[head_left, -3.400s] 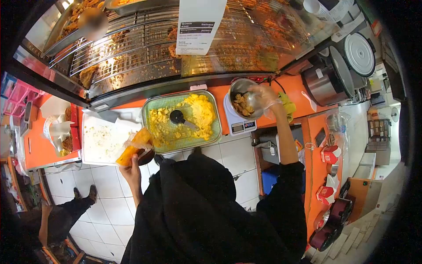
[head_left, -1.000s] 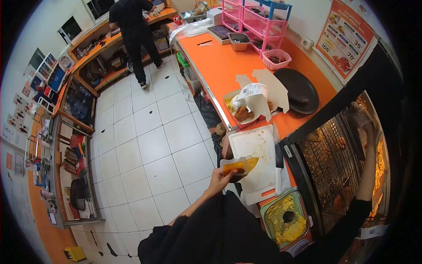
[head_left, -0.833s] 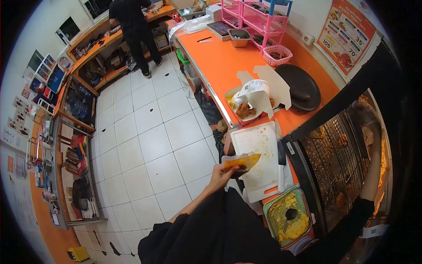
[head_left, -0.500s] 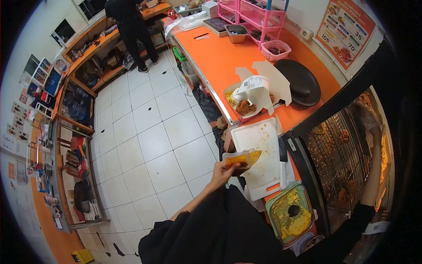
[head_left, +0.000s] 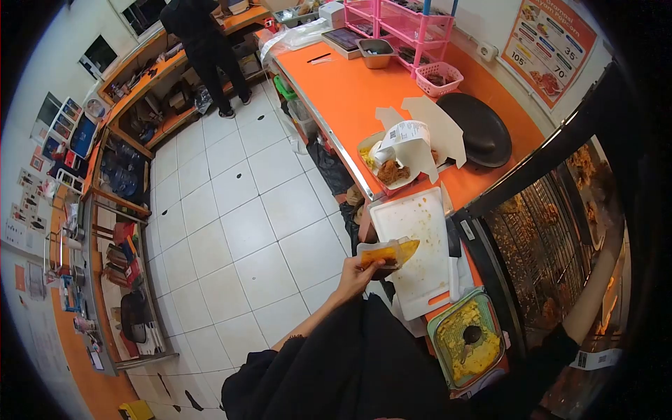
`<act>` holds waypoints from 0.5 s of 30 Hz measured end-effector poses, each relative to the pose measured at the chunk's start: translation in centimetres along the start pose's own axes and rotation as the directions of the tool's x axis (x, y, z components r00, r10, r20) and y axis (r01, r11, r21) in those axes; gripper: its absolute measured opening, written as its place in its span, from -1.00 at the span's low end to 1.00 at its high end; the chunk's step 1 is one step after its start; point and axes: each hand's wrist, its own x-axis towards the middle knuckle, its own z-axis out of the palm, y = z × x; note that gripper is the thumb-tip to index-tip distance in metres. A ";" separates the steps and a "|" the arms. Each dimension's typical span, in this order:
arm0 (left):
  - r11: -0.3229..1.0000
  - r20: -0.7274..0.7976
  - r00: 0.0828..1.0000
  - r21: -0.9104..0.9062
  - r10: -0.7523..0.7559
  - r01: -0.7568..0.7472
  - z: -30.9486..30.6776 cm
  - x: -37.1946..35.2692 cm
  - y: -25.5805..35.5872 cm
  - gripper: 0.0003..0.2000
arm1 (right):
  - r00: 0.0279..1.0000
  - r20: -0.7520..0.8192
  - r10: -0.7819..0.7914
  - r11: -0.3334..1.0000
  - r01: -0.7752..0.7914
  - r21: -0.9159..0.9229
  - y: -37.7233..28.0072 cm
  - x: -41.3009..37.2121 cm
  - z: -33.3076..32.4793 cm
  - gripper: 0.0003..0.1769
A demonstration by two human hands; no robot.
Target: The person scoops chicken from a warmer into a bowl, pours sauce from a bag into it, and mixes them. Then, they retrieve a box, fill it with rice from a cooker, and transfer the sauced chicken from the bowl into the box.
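My left hand (head_left: 357,275) is closed around a clear plastic packet (head_left: 386,255) with yellow-orange contents, held beside the left edge of a white cutting board (head_left: 414,234). Crumbs and stains mark the board, and a knife (head_left: 452,259) lies along its right side. My right arm reaches into the lit food warmer, where my right hand (head_left: 603,192) is dark and blurred near the far side; its fingers cannot be made out. Wire racks (head_left: 539,245) inside the warmer carry crumbs and fried pieces. An open paper box (head_left: 402,164) with fried chicken stands beyond the board.
A green-rimmed container (head_left: 467,339) of yellow food sits below the board. A black round pan (head_left: 476,129), a pink basket (head_left: 439,78) and a metal tub (head_left: 376,53) stand on the orange counter (head_left: 336,91). A person (head_left: 203,49) in dark clothes stands at the far counter.
My right hand has moved slightly right and down inside the warmer, and its forearm has shifted. My left hand still holds the packet in nearly the same place. The far person has shifted slightly left.
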 end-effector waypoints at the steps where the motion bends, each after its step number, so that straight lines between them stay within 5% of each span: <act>1: 1.000 0.008 1.000 -0.002 -0.005 0.005 0.0 0.1 0.0 -0.81 | 1.000 -0.013 -0.007 1.000 0.007 0.002 -0.2 -0.5 -0.2 -0.72; 10: 0.999 0.092 0.995 0.035 -0.042 0.039 1.6 1.0 -0.1 -0.85 | 0.995 -0.093 -0.021 0.992 0.032 0.122 -4.7 -12.2 -2.8 -0.72; 12: 0.999 0.089 0.995 -0.016 0.052 -0.051 2.8 1.1 1.1 -0.87 | 0.998 -0.052 0.027 0.981 -0.016 0.193 -5.5 -16.3 -3.8 -0.72; 15: 0.995 0.132 0.990 0.095 -0.049 0.037 3.0 1.1 1.8 -0.87 | 0.984 0.027 0.174 0.948 -0.175 0.265 -6.2 -22.8 -6.2 -0.72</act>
